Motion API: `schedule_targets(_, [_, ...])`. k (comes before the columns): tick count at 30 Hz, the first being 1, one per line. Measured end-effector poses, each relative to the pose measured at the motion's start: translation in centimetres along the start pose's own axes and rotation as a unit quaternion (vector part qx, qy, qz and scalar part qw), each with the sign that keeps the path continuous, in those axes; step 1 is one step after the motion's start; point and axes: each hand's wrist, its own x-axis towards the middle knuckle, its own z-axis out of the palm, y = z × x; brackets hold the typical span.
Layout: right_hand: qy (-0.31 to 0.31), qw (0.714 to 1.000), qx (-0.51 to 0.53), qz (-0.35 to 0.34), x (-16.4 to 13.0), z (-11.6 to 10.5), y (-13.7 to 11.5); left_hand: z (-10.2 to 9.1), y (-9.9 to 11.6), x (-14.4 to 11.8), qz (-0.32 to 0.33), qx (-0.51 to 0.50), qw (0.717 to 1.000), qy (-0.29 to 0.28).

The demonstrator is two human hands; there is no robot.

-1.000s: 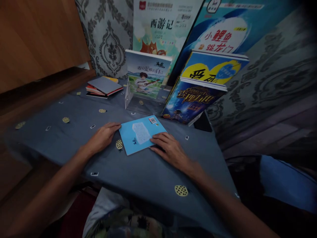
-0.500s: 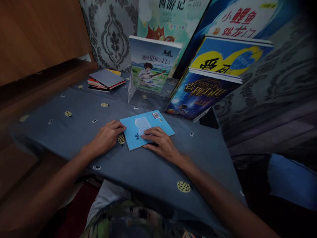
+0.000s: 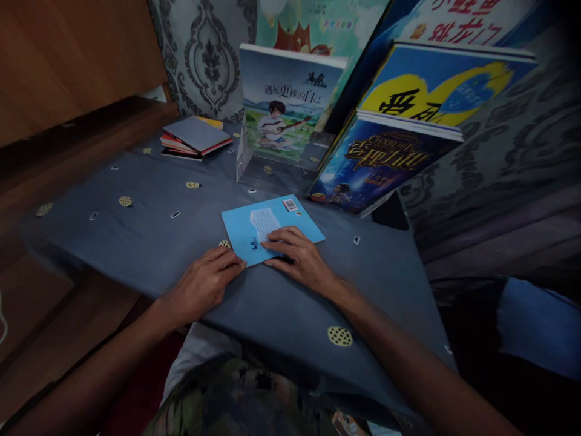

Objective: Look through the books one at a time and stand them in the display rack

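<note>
A thin light blue book (image 3: 236, 227) lies on the tablecloth, its back cover with a barcode facing up. My left hand (image 3: 209, 280) is at the book's near left corner, its fingers drawn together and the fingertips at that corner. Across the near edge rests my right hand (image 3: 302, 259), fingers on top of the cover and thumb at the edge below them. The book's near edge runs between that thumb and those fingers.
A guitar-cover book (image 3: 290, 85) stands in a clear acrylic holder (image 3: 272, 175) behind. To its right are a dark blue book (image 3: 385, 160) and a blue-and-yellow book (image 3: 447, 82), both upright. A small stack of books (image 3: 197, 134) lies at the back left. Patterned grey cloth (image 3: 136, 230) covers the table.
My left hand has moved from the book's left edge down toward me, to its near left corner. My right hand stays on the book. The view has tilted slightly downward.
</note>
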Motion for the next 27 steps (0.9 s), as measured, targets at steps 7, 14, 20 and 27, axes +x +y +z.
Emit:
schedule_targets(7, [-0.082, 0.996, -0.013, -0.013, 2.0, -0.1, -1.6, 0.1, 0.2, 0.1, -0.008, 0.011, 1.000, 0.012])
schedule_targets(14, [-0.149, 0.988, -0.014, -0.023, 8.1, 2.9, 0.1, -0.5, 0.6, 0.6, -0.018, 0.029, 0.999, -0.006])
schedule_targets(20, [-0.145, 0.989, -0.001, -0.022, 9.3, 3.8, 0.8, -0.4, 0.5, 0.5, -0.029, 0.026, 0.999, -0.005])
schedule_targets(27, [-0.117, 0.991, 0.061, -0.026, 4.5, 2.2, -1.4, -0.1, 0.2, 0.0, -0.041, 0.032, 0.999, -0.005])
